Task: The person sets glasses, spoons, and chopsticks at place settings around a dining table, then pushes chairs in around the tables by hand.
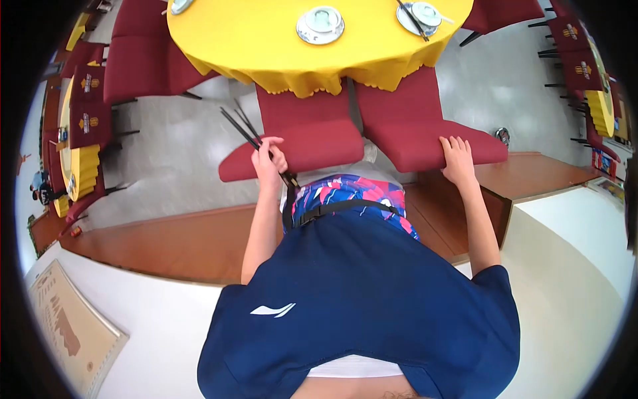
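Observation:
My left hand (pixel 269 165) is closed around several dark chopsticks (pixel 240 125), whose tips fan out up and to the left. It is in front of the left red chair (pixel 312 143). With fingers apart, my right hand (pixel 458 159) rests on the top of the right red chair's back (pixel 415 149). Both chairs face a round table with a yellow tablecloth (pixel 259 40). On the cloth stand a patterned plate with a small bowl (pixel 321 24) and, to its right, another place setting (pixel 425 14) with dark chopsticks (pixel 413 21) and a white spoon.
More red chairs (pixel 143 60) stand at the left. Other yellow-covered tables (pixel 86 173) are at both far sides. A brown wooden ledge (pixel 153 246) and white wall lie close to my body. A person (pixel 43 189) is at the far left.

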The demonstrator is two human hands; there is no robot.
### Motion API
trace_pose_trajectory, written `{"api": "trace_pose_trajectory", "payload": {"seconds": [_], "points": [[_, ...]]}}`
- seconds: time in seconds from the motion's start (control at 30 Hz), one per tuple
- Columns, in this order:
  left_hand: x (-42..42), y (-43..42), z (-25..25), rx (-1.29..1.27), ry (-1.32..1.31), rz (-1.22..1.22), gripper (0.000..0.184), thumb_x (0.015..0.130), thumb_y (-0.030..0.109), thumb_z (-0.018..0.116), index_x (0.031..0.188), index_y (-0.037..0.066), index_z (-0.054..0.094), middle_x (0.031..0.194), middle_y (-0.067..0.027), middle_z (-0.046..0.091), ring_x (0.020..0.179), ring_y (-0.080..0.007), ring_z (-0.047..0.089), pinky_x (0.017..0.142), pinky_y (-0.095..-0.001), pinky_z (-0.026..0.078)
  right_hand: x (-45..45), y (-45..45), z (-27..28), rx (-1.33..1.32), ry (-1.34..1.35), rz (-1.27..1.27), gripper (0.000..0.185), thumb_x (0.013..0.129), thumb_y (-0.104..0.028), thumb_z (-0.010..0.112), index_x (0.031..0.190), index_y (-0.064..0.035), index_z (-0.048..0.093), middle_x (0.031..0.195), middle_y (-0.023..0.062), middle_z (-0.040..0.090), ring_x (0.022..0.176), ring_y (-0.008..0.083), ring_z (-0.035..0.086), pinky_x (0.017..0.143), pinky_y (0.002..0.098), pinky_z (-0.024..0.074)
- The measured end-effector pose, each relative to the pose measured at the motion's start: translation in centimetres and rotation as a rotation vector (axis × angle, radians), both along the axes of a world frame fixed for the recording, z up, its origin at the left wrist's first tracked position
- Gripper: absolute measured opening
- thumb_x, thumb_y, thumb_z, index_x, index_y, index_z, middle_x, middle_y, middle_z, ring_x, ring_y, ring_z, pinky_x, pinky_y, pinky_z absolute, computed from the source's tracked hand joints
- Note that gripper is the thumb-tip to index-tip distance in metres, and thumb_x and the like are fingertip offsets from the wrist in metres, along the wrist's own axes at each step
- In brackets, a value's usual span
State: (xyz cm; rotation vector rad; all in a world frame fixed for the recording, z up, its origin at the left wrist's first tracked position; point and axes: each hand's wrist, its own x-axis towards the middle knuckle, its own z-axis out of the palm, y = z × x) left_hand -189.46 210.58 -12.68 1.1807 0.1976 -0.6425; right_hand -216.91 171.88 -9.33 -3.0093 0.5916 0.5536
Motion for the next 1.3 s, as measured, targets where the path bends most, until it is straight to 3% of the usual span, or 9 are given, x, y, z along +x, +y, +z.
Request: {"api": "trace_pose_trajectory", "payload": {"seconds": [0.13,0.33,0.4,0.53,0.73,0.8,0.87,1.17,1.3], "points": [[2.2,2.6,0.2,-0.307,0.36,-0.212,0.039,0.104,0.04,0.036,0.098,0.007,0.055,0.056,0.0028,0.034,0.042,-0.0071,0.027,0.038,-0.0225,0.022,3.4,6.6,2.3,0.101,0.019,-0.096,0.082,0.065,-0.016,0.08,0.138,-0.0093,0.044,0.138,0.0213,0.046,0.132,0.0411,0.039,0.112,0.0546,0.0303],[7.0,5.6,1.3,-0.263,0.329,-0.497,0.031,0.105,0.034,0.041,0.093,0.008,0.051,0.058,0.0028,0.036,0.044,-0.0059,0.032,0.04,-0.0221,0.026,13.0,20.0,5.9,0.516,-0.464,-0.2,0.036,0.084,-0.023,0.069,0.113,-0.0034,0.064,0.122,0.0194,0.061,0.113,0.038,0.057,0.098,0.0449,0.0456],[8.4,6.2,2.7,-0.2,0.26,-0.665,0.031,0.105,0.033,0.042,0.091,0.007,0.051,0.06,0.003,0.039,0.047,-0.0054,0.033,0.041,-0.0222,0.027,16.3,23.8,6.6,0.508,-0.534,-0.175,0.028,0.089,-0.022,0.066,0.11,-0.0027,0.066,0.111,0.0159,0.067,0.102,0.0305,0.065,0.088,0.039,0.0517],[9.2,6.0,5.6,-0.195,0.138,-0.923,0.028,0.104,0.032,0.044,0.092,0.007,0.051,0.062,0.0026,0.043,0.049,-0.0073,0.041,0.044,-0.0229,0.035,21.7,28.1,6.3,1.016,-0.708,-0.599,0.026,0.096,-0.022,0.061,0.106,0.001,0.068,0.085,0.0053,0.069,0.077,0.0099,0.065,0.07,0.0253,0.0521],[9.2,4.7,6.4,-0.269,0.025,-0.623,0.03,0.104,0.031,0.044,0.101,0.003,0.055,0.076,-0.0048,0.061,0.067,-0.0146,0.063,0.059,-0.0281,0.052,24.3,32.7,6.5,1.42,-0.449,-0.704,0.028,0.095,-0.022,0.064,0.11,0.0014,0.067,0.089,0.0027,0.069,0.077,0.0071,0.061,0.069,0.0249,0.0508],[10.0,4.4,6.8,-0.263,0.031,-0.485,0.034,0.105,0.03,0.042,0.108,0.0,0.056,0.093,-0.0127,0.066,0.091,-0.0233,0.069,0.083,-0.0352,0.057,24.6,33.6,6.2,1.29,-0.456,-0.655,0.032,0.092,-0.021,0.067,0.113,0.0041,0.066,0.089,0.0056,0.071,0.078,0.0087,0.063,0.068,0.0271,0.052],[10.7,3.7,6.4,-0.254,0.026,-0.436,0.036,0.105,0.03,0.041,0.111,-0.002,0.055,0.104,-0.018,0.067,0.102,-0.0283,0.067,0.09,-0.0394,0.055,25.1,33.7,6.1,1.168,-0.358,-0.644,0.031,0.091,-0.02,0.068,0.11,0.0048,0.066,0.084,0.0078,0.071,0.076,0.0092,0.064,0.069,0.0276,0.0537],[15.6,6.6,7.2,-0.002,0.11,-0.362,0.049,0.105,0.031,0.04,0.139,-0.004,0.04,0.13,-0.0224,0.056,0.114,-0.0316,0.062,0.093,-0.0401,0.054,29.6,34.5,2.3,1.519,-0.437,-0.639,0.017,0.096,-0.01,0.058,0.1,0.0055,0.064,0.082,0.0103,0.07,0.076,0.0135,0.069,0.069,0.0273,0.0572],[19.3,9.9,6.4,0.059,-0.021,-0.176,0.051,0.104,0.033,0.041,0.142,-0.002,0.038,0.127,-0.0245,0.057,0.102,-0.0313,0.067,0.075,-0.038,0.061,31.8,36.1,2.1,1.572,-0.396,-0.69,0.017,0.097,-0.011,0.057,0.098,0.0044,0.064,0.079,0.0085,0.068,0.072,0.0124,0.067,0.065,0.0263,0.0562]]}}
